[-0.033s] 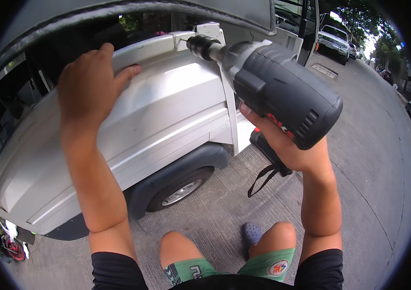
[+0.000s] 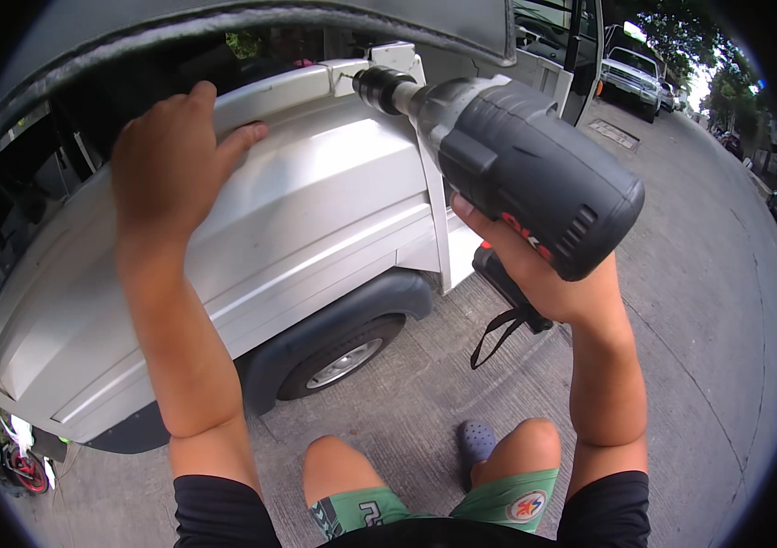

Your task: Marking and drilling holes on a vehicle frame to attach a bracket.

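Observation:
My right hand (image 2: 562, 279) is wrapped around the grip of a black and grey cordless drill (image 2: 535, 169) with red marks. A wrist strap (image 2: 496, 340) dangles from the base of its handle. The chuck (image 2: 381, 89) points left at the white top rail (image 2: 347, 75) of a truck bed, near its corner. A thin bit seems to meet the rail there; its tip is hard to make out. Farther left, my left hand (image 2: 165, 164) grips the top edge of the white side panel (image 2: 315, 205), thumb outside and fingers over the edge.
A grey edge with dark trim (image 2: 315, 16) hangs over the truck bed. Below the panel are a black fender (image 2: 352, 306) and a wheel (image 2: 343, 361). Concrete ground (image 2: 699, 274) lies to the right, with a parked vehicle (image 2: 630, 73) farther off. A red-wheeled motorcycle (image 2: 28, 470) stands at lower left.

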A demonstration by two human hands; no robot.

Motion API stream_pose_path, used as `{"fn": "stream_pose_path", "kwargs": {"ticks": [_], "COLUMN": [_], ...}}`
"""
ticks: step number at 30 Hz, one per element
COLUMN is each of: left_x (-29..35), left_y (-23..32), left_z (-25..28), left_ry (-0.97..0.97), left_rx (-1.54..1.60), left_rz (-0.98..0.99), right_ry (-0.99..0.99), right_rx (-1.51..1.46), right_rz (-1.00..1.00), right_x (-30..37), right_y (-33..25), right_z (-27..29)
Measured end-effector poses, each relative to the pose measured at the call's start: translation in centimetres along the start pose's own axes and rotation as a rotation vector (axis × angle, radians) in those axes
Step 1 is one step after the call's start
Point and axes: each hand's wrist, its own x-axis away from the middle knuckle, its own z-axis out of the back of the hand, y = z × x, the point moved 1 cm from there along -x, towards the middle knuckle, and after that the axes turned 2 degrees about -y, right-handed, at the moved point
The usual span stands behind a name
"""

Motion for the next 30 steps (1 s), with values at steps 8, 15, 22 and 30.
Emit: {"fn": "stream_pose_path", "kwargs": {"ticks": [8,15,22,30], "left_x": [0.0,0.1,-0.5,0.2], "left_y": [-0.5,-0.2,0.4,-0.6], "left_z": [-0.5,-0.2,0.3,-1.2], "left_ry": [0.027,0.027,-0.168,0.131], "left_rx": [0.026,0.001,-0.017,-0.069], "left_rz": [-0.008,0.008,0.092,-0.022], "right_ry": [-0.093,-0.047,-0.037,0.041], "right_rx": [-0.158,-0.126,-0.124,-0.461], "right_rz": [-0.131,-0.128,-0.062,-0.539], "right_x": [-1.7,-0.8,-1.3,6.7], "right_y": [-1.9,-0.2,-1.4,-1.7], "right_z": [0.6,0.1,0.4,0.8]}}
